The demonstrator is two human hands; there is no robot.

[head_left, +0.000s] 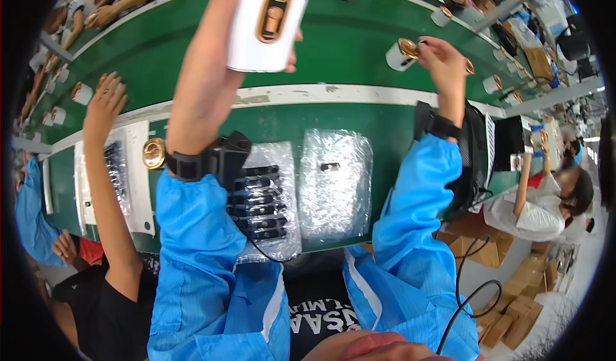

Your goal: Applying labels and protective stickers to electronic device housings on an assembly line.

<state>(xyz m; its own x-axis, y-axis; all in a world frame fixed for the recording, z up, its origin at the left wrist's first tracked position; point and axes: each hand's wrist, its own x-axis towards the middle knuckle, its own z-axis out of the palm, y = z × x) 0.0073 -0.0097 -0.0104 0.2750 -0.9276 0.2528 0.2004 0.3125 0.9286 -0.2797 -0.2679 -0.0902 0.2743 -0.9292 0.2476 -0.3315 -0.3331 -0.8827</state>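
Note:
High over the green belt (359,40), my left hand (215,66) is wrapped round a white cylindrical container (260,40) with a gold rim and a dark, gold-edged panel on its side. Most of its fingers are hidden behind the container. My right hand (444,66) is farther right, its thumb and forefinger pinched together beside the gold top of a second white container (396,57). Something small and dark shows at those fingertips, but I cannot make out what it is. Another gold-topped piece (470,67) peeks out behind that hand.
A clear plastic tray (285,168) of several black oblong parts lies before me. Beside it, bubble wrap (335,201) bears one small dark part. A gold round lid (154,154) is by my left wrist. A black bag (473,149) stands right; a co-worker's arm (102,162) reaches in left.

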